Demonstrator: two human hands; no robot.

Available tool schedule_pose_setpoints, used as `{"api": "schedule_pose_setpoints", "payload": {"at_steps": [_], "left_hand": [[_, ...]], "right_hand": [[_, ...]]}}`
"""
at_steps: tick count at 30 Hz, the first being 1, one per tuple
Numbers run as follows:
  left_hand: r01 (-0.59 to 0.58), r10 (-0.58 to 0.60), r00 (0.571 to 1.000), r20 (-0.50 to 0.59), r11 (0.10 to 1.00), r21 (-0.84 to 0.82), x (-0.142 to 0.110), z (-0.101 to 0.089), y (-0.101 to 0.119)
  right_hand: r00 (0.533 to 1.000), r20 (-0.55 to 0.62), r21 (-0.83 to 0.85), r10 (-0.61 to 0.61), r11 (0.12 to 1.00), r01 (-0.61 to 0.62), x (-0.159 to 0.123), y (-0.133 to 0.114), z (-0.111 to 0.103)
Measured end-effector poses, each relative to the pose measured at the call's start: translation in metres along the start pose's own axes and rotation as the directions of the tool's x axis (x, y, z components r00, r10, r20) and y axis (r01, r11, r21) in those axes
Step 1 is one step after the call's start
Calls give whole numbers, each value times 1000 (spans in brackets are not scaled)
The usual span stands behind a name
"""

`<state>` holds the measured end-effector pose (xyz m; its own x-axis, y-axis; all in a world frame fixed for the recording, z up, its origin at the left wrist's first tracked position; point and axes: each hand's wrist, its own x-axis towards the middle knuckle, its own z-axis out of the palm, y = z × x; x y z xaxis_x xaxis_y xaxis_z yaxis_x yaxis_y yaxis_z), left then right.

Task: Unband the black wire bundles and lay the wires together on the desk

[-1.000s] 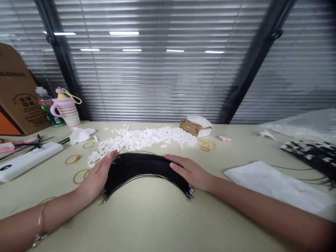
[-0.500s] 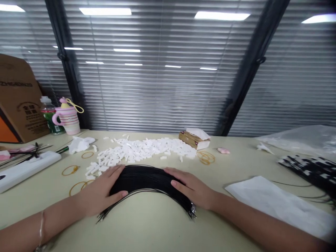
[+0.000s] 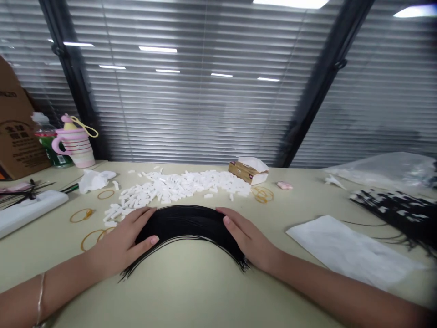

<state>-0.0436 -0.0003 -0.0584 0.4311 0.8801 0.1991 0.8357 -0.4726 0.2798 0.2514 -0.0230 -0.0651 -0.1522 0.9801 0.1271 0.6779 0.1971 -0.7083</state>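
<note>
On the far left, a cardboard box [image 3: 17, 146] is printed in dark ink: a line of Latin capitals is cut off by the left border of the view, and its last letters may be "ON". Below it, an arc of small text is set over large bold Chinese characters, but none of these can be read with certainty. On the green label [image 3: 49, 152] of a plastic bottle [image 3: 43, 132], just right of the box, a small white patch [image 3: 60, 159] is seen, possibly a barcode, too small to be read.
</note>
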Motion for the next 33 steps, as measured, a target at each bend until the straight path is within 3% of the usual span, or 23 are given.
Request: {"api": "schedule_pose_setpoints", "payload": {"at_steps": [6, 13, 20, 33], "left_hand": [[0, 0, 1000, -22, 1000, -3, 2, 5, 9], [-51, 51, 998, 35, 999, 9, 7, 1, 1], [-41, 41, 999, -11, 999, -2, 8, 6, -5], [-24, 27, 999, 45, 998, -53, 2, -4, 6]], "right_hand": [[1000, -1, -110, -15, 994, 15, 1, -1, 4], [998, 41, -161, -39, 986, 45, 2, -3, 3], [994, 78, -197, -81, 976, 95, 2, -8, 2], [996, 70, -261, -64, 962, 80, 2, -4, 3]]}}
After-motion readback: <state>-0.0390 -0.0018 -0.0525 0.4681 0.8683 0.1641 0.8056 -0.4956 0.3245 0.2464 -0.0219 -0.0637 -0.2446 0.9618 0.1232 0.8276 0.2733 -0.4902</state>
